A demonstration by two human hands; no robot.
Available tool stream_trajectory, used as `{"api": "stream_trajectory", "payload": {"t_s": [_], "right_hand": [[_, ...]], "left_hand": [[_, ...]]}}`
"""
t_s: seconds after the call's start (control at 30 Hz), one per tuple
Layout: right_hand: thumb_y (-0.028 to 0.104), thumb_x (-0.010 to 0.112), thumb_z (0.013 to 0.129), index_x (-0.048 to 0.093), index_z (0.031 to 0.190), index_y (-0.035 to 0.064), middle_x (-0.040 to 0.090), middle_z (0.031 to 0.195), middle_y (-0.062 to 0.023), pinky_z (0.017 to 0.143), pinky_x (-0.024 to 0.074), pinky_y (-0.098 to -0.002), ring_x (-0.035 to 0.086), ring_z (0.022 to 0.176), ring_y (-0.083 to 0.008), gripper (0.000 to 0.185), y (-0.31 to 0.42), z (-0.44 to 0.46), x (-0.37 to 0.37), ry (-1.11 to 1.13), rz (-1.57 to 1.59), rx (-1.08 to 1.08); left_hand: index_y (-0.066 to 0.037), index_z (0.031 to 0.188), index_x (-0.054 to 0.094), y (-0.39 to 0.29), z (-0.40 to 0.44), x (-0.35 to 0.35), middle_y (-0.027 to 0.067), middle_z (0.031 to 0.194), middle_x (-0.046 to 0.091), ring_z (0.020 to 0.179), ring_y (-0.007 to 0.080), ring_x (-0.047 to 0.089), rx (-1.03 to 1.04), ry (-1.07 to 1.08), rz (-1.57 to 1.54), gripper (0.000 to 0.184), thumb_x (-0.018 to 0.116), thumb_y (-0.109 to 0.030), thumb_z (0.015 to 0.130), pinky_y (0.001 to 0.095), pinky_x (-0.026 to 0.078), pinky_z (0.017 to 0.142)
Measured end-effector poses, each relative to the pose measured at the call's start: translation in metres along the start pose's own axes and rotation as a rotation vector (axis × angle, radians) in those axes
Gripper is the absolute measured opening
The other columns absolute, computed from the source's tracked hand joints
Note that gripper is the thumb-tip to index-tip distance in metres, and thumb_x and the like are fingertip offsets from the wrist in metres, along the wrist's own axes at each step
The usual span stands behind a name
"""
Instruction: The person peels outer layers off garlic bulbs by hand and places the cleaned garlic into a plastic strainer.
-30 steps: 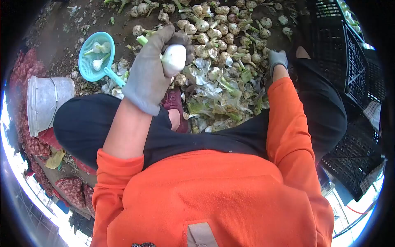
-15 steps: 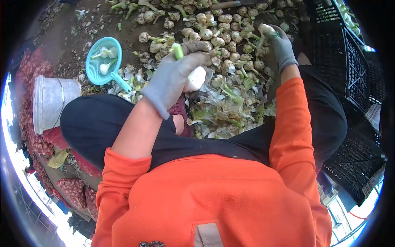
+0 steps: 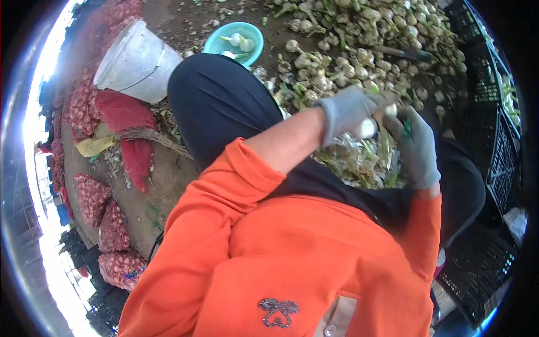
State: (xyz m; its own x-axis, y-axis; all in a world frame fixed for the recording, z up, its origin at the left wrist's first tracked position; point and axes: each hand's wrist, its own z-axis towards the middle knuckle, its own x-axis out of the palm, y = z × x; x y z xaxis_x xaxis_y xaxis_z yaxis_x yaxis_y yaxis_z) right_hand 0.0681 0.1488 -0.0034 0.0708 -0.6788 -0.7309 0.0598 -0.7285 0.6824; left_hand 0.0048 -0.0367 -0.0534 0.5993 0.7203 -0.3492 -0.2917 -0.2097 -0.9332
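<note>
My left hand (image 3: 353, 112), in a grey glove, is closed around a white, peeled garlic bulb (image 3: 366, 128) whose cut green stem shows above the fingers. Just to its right, my right hand (image 3: 415, 140), gloved too, has its fingers bent at another garlic bulb (image 3: 390, 110) between the hands. The fingertips of both hands nearly meet there, and some are blurred. Below them lies a heap of garlic skins and leaves (image 3: 359, 160). Unpeeled garlic bulbs (image 3: 359, 72) with stems are piled on the ground beyond the hands.
A turquoise colander (image 3: 247, 29) with several peeled bulbs stands beyond my left knee. Left of it is a white bucket (image 3: 137, 64). A long-bladed tool (image 3: 407, 53) lies on the pile. Black crates (image 3: 499, 151) line the right side; filled mesh bags (image 3: 92, 196) lie at left.
My right hand has come from the pile back to my left hand with a garlic bulb. The view has turned, so the colander and bucket appear farther right and higher.
</note>
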Motion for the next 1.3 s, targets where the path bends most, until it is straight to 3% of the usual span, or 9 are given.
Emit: {"api": "stream_trajectory", "payload": {"t_s": [0.07, 0.17, 0.4, 0.6, 0.7, 0.8, 0.9, 1.07, 1.3], "right_hand": [[0.029, 0.064, 0.092, 0.053, 0.087, -0.0006, 0.051, 0.072, -0.0181, 0.061, 0.0412, -0.0393, 0.047, 0.064, -0.0303, 0.032, -0.010, -0.001, 0.004, -0.065, 0.018, -0.119], [0.025, 0.065, 0.090, 0.055, 0.094, -0.0009, 0.058, 0.082, -0.0209, 0.067, 0.0452, -0.0402, 0.057, 0.076, -0.0389, 0.028, -0.009, -0.003, -0.003, -0.027, 0.101, -0.178], [0.021, 0.064, 0.092, 0.056, 0.102, 0.0009, 0.063, 0.090, -0.0199, 0.072, 0.0485, -0.0390, 0.062, 0.085, -0.0395, 0.024, -0.018, -0.012, -0.016, 0.064, 0.157, -0.171], [0.029, 0.058, 0.097, 0.058, 0.108, 0.0002, 0.064, 0.092, -0.0079, 0.073, 0.0488, -0.0290, 0.060, 0.083, -0.0146, 0.030, -0.029, -0.017, -0.016, 0.073, 0.688, 0.047], [0.032, 0.057, 0.098, 0.062, 0.106, -0.0009, 0.063, 0.086, -0.0033, 0.071, 0.0481, -0.0260, 0.058, 0.078, -0.0099, 0.034, -0.028, -0.017, -0.015, 0.192, 0.849, 0.225], [0.028, 0.059, 0.096, 0.066, 0.104, -0.0036, 0.064, 0.080, -0.0004, 0.071, 0.0486, -0.0260, 0.058, 0.071, -0.0092, 0.033, -0.032, -0.019, -0.011, 0.299, 0.825, 0.248], [0.021, 0.062, 0.094, 0.066, 0.107, -0.0022, 0.068, 0.081, -0.0044, 0.070, 0.0485, -0.0266, 0.061, 0.070, -0.0109, 0.027, -0.033, -0.017, 0.006, -0.025, 0.671, 0.177], [0.016, 0.067, 0.083, 0.067, 0.110, 0.0071, 0.065, 0.097, -0.0131, 0.078, 0.0500, -0.0392, 0.062, 0.092, -0.0335, 0.028, -0.031, -0.009, 0.006, -0.269, -0.196, -0.176], [0.016, 0.066, 0.090, 0.066, 0.109, -0.0027, 0.070, 0.093, -0.0084, 0.069, 0.0485, -0.0265, 0.065, 0.077, -0.0171, 0.026, -0.048, -0.013, -0.001, 0.110, 0.648, 0.383]], "left_hand": [[0.000, 0.137, 0.048, -0.001, -0.004, -0.005, 0.0128, 0.100, 0.068, 0.091, 0.0261, 0.067, 0.308, 0.016, 0.187, 0.052, 0.061, -0.013, 0.089, 0.0340, 0.052, 0.082], [-0.001, 0.114, 0.059, -0.024, -0.007, -0.007, 0.0155, 0.101, 0.070, 0.079, 0.0188, 0.069, -0.560, 0.100, -0.705, 0.041, 0.058, -0.037, 0.095, 0.0288, 0.056, 0.069], [-0.003, 0.115, 0.061, -0.006, -0.011, 0.013, 0.0086, 0.101, 0.068, 0.085, 0.0144, 0.066, -0.324, 0.056, -0.760, 0.044, 0.054, -0.043, 0.097, 0.0285, 0.057, 0.075], [-0.004, 0.115, 0.063, -0.029, 0.003, 0.003, 0.0056, 0.096, 0.067, 0.082, 0.0118, 0.066, -0.504, 0.103, -0.970, 0.052, 0.056, -0.050, 0.093, 0.0248, 0.055, 0.069], [-0.003, 0.115, 0.063, -0.033, 0.007, 0.000, 0.0060, 0.098, 0.067, 0.081, 0.0104, 0.065, -0.348, 0.080, -0.677, 0.056, 0.056, -0.054, 0.092, 0.0228, 0.054, 0.068], [-0.002, 0.118, 0.061, -0.036, 0.012, 0.010, 0.0059, 0.100, 0.067, 0.085, 0.0109, 0.065, -0.274, 0.011, -0.619, 0.052, 0.066, -0.044, 0.088, 0.0225, 0.053, 0.070], [-0.002, 0.125, 0.055, -0.032, 0.015, 0.008, 0.0062, 0.101, 0.067, 0.089, 0.0127, 0.065, -0.268, -0.083, -0.428, 0.053, 0.074, -0.032, 0.085, 0.0228, 0.053, 0.078], [-0.002, 0.126, 0.053, -0.039, 0.013, 0.006, 0.0049, 0.091, 0.065, 0.072, 0.0081, 0.059, -0.550, -0.064, -0.152, 0.060, 0.079, -0.031, 0.081, 0.0223, 0.050, 0.064], [-0.010, 0.131, 0.057, -0.035, 0.002, -0.005, -0.0016, 0.090, 0.063, 0.073, 0.0031, 0.054, -0.391, 0.188, -0.289, 0.056, 0.076, -0.009, 0.078, 0.0197, 0.049, 0.064]]}}
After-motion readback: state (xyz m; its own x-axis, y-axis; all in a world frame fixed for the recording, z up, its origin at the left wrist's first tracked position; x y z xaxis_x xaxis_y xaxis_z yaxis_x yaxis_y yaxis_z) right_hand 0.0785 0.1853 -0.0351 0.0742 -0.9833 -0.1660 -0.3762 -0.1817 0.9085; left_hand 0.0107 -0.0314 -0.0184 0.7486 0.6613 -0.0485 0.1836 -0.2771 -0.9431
